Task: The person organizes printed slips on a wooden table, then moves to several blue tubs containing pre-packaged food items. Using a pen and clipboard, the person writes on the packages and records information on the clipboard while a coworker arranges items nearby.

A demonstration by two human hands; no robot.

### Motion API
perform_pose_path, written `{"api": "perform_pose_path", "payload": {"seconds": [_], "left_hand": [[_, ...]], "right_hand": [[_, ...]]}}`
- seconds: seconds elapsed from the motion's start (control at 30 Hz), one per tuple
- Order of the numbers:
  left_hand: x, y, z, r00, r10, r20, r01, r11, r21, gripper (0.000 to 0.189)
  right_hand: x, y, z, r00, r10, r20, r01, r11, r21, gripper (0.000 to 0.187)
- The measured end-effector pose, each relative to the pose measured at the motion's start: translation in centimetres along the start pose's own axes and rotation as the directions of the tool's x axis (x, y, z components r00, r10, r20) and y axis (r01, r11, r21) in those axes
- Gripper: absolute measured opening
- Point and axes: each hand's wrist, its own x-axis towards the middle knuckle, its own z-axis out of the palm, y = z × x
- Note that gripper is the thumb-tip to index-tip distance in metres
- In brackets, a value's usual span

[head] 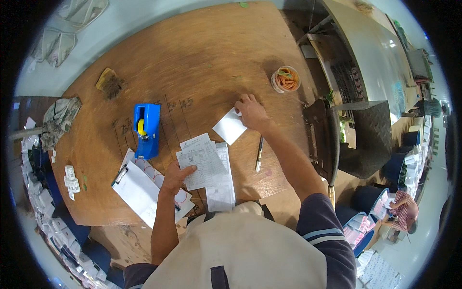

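My left hand (177, 177) grips a few printed paper slips (202, 164), thumb on top, above the table's near edge. Partly under them lies a pad of printed forms (221, 195). Over to the right, my right hand (251, 112) rests on the far corner of a blank white sheet (230, 126); its fingertips are curled, and whether they pinch the sheet is hidden. A marker pen (259, 153) lies just below that hand. Left of my left hand are a clipboard (139, 193) with white paper and, beneath it, sheets with red circles (158, 177).
On the wooden table (202, 47) stand a blue tape dispenser (147, 132) with yellow tape and a tub of rubber bands (286, 79). A worn sponge (108, 82) and label rolls (71, 182) lie left. A dark chair (321, 137) borders the right edge. Another person (404, 211) works beside blue bins (371, 202).
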Motion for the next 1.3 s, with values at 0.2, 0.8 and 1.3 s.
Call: {"api": "perform_pose_path", "payload": {"seconds": [0.2, 0.8, 1.3], "left_hand": [[-1.0, -1.5, -0.3, 0.996, 0.085, -0.008, -0.085, 0.992, -0.098, 0.044], [-5.5, -4.3, -0.9, 0.994, 0.108, 0.033, -0.104, 0.991, -0.089, 0.044], [-7.6, -5.7, -0.4, 0.973, 0.153, 0.175, -0.164, 0.985, 0.052, 0.047]], "right_hand": [[-1.9, 0.0, 0.2, 0.996, 0.065, -0.056, -0.051, 0.971, 0.234, 0.043], [-7.8, -0.8, -3.2, 0.814, -0.015, -0.580, 0.178, 0.958, 0.225, 0.010], [-21.5, -10.6, -0.2, 0.992, 0.108, -0.070, 0.049, 0.186, 0.981, 0.015]]}}
